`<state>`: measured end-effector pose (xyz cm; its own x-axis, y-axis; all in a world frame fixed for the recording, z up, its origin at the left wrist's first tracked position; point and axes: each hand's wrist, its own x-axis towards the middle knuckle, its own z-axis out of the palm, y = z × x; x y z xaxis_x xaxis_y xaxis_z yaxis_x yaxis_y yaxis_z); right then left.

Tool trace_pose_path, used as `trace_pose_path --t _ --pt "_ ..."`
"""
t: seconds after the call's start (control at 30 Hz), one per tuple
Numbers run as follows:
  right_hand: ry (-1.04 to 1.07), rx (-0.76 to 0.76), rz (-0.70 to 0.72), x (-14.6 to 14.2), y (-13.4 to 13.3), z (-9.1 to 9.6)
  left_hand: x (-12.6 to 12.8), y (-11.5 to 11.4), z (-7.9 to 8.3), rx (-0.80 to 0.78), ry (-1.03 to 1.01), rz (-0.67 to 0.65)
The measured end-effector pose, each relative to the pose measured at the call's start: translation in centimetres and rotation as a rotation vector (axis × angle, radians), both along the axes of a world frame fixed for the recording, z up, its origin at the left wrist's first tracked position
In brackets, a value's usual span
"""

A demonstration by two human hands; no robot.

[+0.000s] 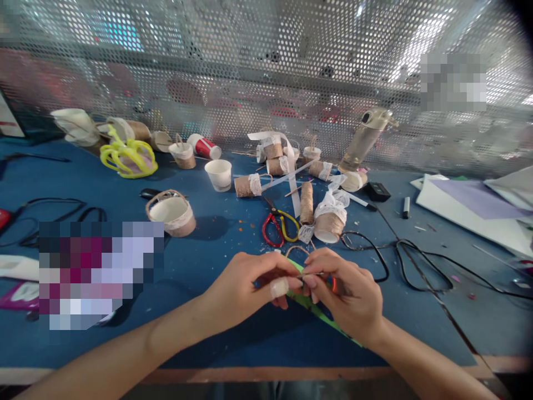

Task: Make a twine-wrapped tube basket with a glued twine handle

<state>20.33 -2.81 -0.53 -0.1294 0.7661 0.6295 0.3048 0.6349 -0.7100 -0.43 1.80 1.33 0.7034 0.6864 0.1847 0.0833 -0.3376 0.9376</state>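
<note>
My left hand [254, 283] and my right hand [347, 291] meet near the front of the table, fingertips pinched together. Between them is something small and thin that I cannot make out. A bright green strip [331, 322] runs slantwise beneath my fingers, partly hidden by them. Whether either hand grips the strip is unclear. A bit of orange [334, 285] shows beside my right fingers. My left thumb has a pale wrap on it. Just beyond the hands lie red-and-yellow-handled scissors [272, 230], a twine spool [306, 203] and a twine-wrapped cup with lace [330, 219].
A twine-trimmed basket cup [172, 215] stands left, with a white paper cup [219, 174] behind it. More wrapped cups and a yellow looped piece [129, 158] line the back, before a perforated metal screen [233, 72]. Black cable [420, 266] and paper sheets [470, 211] lie right.
</note>
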Motion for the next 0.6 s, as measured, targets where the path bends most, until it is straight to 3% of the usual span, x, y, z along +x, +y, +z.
trace_pose_path --t 0.07,0.13,0.3,0.43,0.6 --pt "-0.016 0.018 0.022 0.08 0.09 -0.01 0.1 0.34 0.42 -0.293 -0.051 -0.128" --pt "-0.023 0.022 0.04 0.08 0.14 0.08 0.18 0.51 0.63 -0.468 -0.105 -0.201" --pt "-0.021 0.041 0.048 -0.04 0.22 0.59 0.44 0.28 0.62 -0.657 -0.165 -0.21" --pt "-0.01 0.008 0.016 -0.01 0.26 0.56 0.47 0.0 0.55 -0.554 -0.125 -0.091" --pt "0.029 -0.012 0.04 0.0 0.07 0.09 0.09 -0.41 0.38 -0.076 -0.026 -0.007"
